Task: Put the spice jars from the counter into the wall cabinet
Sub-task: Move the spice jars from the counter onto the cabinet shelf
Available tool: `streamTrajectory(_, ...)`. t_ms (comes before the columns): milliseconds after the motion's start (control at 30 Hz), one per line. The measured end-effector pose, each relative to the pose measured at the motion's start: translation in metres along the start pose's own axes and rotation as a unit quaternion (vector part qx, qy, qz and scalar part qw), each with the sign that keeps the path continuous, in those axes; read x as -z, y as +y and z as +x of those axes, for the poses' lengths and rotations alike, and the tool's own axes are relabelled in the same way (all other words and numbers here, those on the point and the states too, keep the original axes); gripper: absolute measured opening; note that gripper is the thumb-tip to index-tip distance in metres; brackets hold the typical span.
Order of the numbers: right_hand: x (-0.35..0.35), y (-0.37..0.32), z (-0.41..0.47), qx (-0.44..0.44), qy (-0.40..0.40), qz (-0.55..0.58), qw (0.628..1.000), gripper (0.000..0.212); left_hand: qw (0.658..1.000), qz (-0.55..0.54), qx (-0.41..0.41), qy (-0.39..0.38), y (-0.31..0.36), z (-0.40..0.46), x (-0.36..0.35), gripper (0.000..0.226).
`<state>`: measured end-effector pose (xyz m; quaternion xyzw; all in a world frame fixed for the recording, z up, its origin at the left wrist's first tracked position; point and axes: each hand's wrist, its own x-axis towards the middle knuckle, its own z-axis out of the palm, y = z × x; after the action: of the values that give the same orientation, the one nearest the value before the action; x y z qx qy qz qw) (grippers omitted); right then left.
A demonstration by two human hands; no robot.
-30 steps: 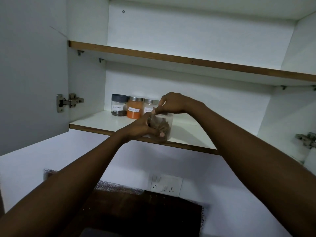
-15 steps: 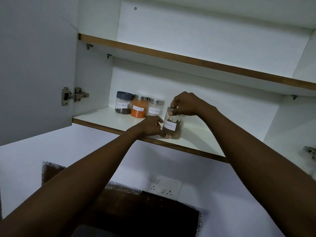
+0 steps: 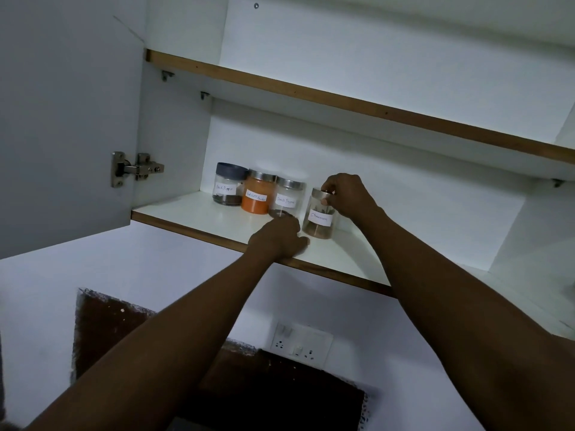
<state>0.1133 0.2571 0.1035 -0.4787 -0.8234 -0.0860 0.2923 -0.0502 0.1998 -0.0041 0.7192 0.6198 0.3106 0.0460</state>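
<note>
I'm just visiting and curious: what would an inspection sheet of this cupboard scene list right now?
Surface: white lower shelf, brown front edge.
Job's things: cinnamon jar upright, at the right end of a row with two black pepper jars and an orange powder jar.
Clutter: nothing seen.
Hands: right hand grips the cinnamon jar's lid; left hand rests at the shelf's front, fingers hidden.
Cables: nothing seen.
Surroundings: open cabinet door with hinge, upper shelf, wall socket.

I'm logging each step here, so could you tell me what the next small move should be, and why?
Probably release the lid: the cinnamon jar stands upright on the shelf beside three jars, the right hand grips its lid, and the left hand rests nearby.
</note>
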Motion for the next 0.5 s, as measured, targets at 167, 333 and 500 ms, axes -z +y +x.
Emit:
streamTrajectory(167,-0.017,0.004,0.020,-0.008,0.020,0.028,0.999,0.021,0.998,0.030,0.046,0.005,-0.002,-0.001,-0.001,0.060)
streamTrajectory(333,-0.029,0.005,0.034,0.013,0.022,0.018,1.000,0.026,0.997,0.048,0.060,-0.009,0.000,-0.001,0.000,0.061)
streamTrajectory(500,-0.036,0.008,0.040,0.016,0.031,0.010,0.999,0.026,0.997,0.049,0.064,-0.006,0.002,-0.004,0.001,0.059)
